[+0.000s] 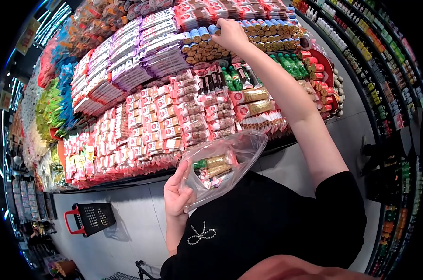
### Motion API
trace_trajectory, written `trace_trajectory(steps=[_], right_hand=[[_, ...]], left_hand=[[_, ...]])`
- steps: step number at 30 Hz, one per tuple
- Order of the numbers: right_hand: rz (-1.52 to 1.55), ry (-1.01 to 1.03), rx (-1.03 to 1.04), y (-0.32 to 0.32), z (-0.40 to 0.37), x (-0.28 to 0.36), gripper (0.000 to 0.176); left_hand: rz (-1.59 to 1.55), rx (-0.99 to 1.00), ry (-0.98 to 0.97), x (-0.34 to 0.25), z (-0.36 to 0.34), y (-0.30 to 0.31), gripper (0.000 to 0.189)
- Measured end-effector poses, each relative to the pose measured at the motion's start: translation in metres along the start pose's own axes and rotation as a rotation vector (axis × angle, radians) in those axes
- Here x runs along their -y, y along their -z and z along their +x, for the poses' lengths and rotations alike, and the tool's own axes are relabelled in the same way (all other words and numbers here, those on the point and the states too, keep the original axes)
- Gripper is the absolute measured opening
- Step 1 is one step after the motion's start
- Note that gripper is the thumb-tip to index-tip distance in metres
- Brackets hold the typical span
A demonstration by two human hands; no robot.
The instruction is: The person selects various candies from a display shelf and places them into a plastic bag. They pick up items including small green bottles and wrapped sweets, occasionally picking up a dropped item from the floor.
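Note:
My left hand (pixel 178 192) grips the rim of a clear plastic bag (pixel 251 144), its index finger stretched up along the side. Inside the bag lie several wrapped sweets (pixel 217 169), some gold, one green. My right arm reaches across the display to the far rows. There my right hand (pixel 231 36) has its fingers closed around the end of a blue-and-gold wrapped roll (pixel 214 30), at the left part of a stack of similar rolls (pixel 263 33). The fingertips are partly hidden behind the hand.
Stacked packets in purple and white (pixel 127 70) and red and white (pixel 151 126) fill the sloping display. A black shopping basket with a red handle (pixel 94 218) stands on the tiled floor at the left. Bottle-filled shelves (pixel 360 51) line the right side. A dark-clothed person (pixel 384 158) stands there.

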State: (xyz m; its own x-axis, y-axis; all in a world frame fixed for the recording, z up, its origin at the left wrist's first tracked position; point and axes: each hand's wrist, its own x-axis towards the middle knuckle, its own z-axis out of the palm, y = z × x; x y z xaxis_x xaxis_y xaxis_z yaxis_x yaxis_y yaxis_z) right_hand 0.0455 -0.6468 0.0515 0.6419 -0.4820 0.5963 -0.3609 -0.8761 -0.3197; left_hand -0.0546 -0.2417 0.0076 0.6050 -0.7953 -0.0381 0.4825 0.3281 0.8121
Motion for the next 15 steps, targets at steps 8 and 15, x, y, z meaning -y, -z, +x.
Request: trace_trajectory(steps=[8,15], right_hand=[[-0.082,-0.076,-0.141,-0.012,-0.002,0.011,0.041],[-0.027,0.020,-0.227,-0.020,-0.001,0.000,0.037]], left_hand=[[-0.005,-0.001,0.019,-0.001,0.000,0.002,0.060],[-0.008,0.030,0.026,0.001,0.000,0.007,0.061]])
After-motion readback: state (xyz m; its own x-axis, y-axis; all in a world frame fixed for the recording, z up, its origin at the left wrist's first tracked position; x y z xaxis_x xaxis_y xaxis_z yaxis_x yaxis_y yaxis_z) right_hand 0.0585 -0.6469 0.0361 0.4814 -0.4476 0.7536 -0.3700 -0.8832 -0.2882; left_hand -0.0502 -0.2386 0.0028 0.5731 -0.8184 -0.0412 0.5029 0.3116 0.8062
